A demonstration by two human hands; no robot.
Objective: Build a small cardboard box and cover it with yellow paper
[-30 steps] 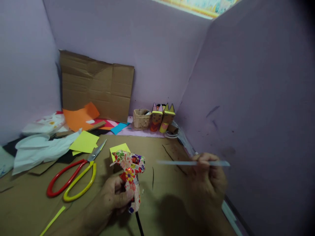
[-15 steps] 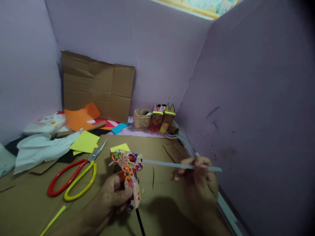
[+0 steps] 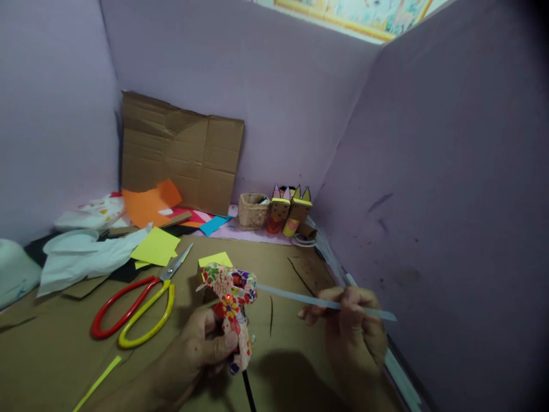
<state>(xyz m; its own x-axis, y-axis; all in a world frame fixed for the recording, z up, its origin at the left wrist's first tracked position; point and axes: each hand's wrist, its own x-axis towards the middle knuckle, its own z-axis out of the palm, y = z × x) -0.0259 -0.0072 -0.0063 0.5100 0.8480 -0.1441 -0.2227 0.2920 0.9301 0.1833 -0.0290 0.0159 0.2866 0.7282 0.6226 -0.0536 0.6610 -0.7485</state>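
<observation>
My left hand (image 3: 203, 346) is wrapped round the handle of a hot glue gun (image 3: 231, 300) covered in floral paper. A small red light glows on its side, and a black cord leaves the bottom of the handle. Between the thumb and fingers of my right hand (image 3: 358, 317) is a long translucent glue stick (image 3: 295, 296). Its left end meets the rear of the gun; how far it goes in is hidden. Left of the gun lie large scissors (image 3: 169, 274), blades partly apart, with one red and one yellow handle.
Yellow paper (image 3: 155, 247), orange paper (image 3: 150, 203) and white tissue (image 3: 90, 260) lie at the left. A cardboard sheet (image 3: 180, 154) leans on the back wall. A small woven basket (image 3: 252, 212) and cardboard-tube figures (image 3: 298, 214) stand at the back. A purple wall (image 3: 450, 200) rises at the right.
The whole scene has shifted slightly to the right as the view moved. The glue stick's right end has dropped, so the stick slants more. Both hands keep their holds.
</observation>
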